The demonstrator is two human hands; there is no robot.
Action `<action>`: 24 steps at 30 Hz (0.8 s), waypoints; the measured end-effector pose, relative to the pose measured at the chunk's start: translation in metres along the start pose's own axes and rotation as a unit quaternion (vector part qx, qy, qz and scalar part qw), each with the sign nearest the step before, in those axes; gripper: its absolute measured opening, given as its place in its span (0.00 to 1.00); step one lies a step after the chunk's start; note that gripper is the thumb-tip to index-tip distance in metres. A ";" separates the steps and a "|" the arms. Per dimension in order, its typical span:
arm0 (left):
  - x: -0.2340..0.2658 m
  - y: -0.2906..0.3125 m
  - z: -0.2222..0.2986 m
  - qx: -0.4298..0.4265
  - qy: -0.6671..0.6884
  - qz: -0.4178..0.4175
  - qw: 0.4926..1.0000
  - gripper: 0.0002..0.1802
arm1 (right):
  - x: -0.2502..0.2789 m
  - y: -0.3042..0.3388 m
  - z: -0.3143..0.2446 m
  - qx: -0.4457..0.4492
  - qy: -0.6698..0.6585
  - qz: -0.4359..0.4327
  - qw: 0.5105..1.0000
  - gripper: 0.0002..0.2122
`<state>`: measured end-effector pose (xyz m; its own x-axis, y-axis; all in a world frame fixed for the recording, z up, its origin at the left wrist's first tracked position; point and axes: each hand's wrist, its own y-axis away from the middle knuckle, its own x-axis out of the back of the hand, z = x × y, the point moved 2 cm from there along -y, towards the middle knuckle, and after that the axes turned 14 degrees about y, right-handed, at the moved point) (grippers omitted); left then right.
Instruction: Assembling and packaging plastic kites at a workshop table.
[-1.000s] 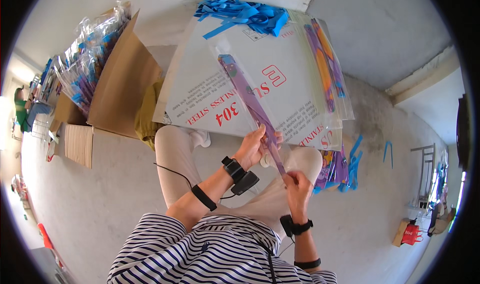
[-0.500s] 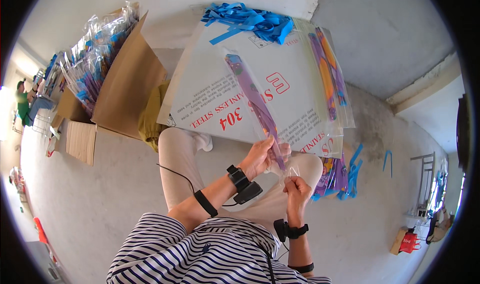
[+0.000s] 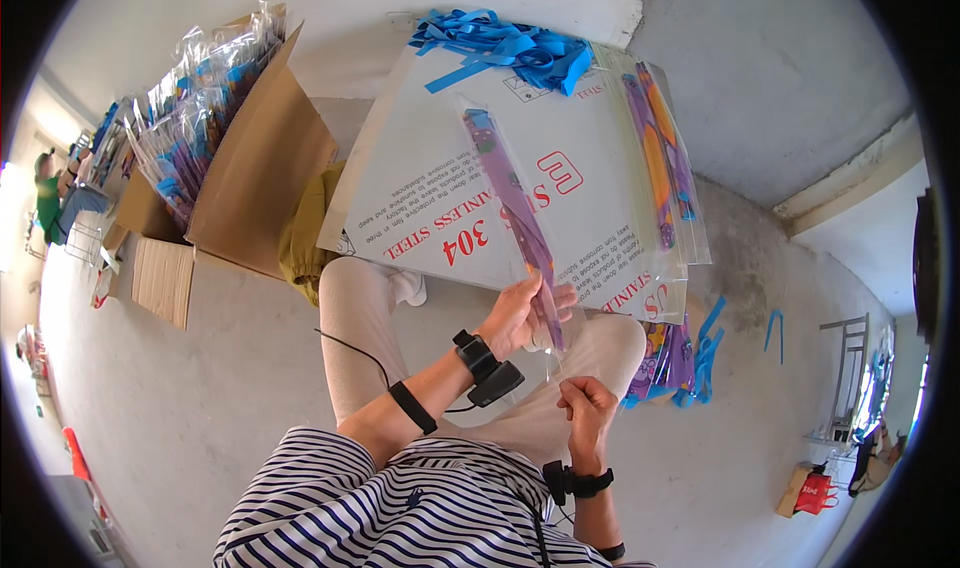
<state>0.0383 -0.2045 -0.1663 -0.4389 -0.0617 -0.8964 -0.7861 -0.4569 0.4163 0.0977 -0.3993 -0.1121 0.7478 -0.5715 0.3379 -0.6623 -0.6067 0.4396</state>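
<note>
My left hand is closed around the lower part of a long purple folded fabric strip in a clear plastic sleeve. The strip has an orange patch and a blue-green upper end, and it slants over the board. Below the sleeve's lower end, my right hand has its fingers pinched together. Clear film shows just above these fingertips, but what they hold is too faint to make out. Both wrists carry black straps with devices.
A large white printed board lies ahead. On it are a heap of blue straps and bagged purple-orange strips. An open cardboard box of bagged pieces stands left. More purple pieces lie by my right knee. Another person is far left.
My right hand has moved down, away from the sleeve's lower end. The left hand keeps its hold on the sleeved strip, its fingers spreading slightly. The view has shifted a little.
</note>
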 end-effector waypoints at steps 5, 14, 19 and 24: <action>-0.004 0.002 -0.004 -0.013 0.003 0.003 1.000 0.26 | -0.008 0.000 0.002 -0.003 -0.036 0.006 0.999 0.04; -0.006 0.005 -0.002 0.006 0.011 -0.004 1.000 0.25 | -0.010 -0.003 -0.007 0.008 0.019 0.017 1.000 0.04; 0.003 0.005 0.006 0.012 -0.009 -0.023 1.000 0.22 | 0.004 -0.002 0.003 0.052 0.034 0.025 0.998 0.03; 0.007 0.005 0.006 0.026 -0.025 -0.026 0.999 0.21 | 0.030 -0.011 0.006 0.086 0.020 0.171 0.981 0.06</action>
<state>0.0281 -0.2017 -0.1695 -0.4175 0.0062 -0.9086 -0.8295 -0.4108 0.3784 0.1268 -0.4127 -0.1118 0.4790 -0.7385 0.4745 -0.8706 -0.4687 0.1494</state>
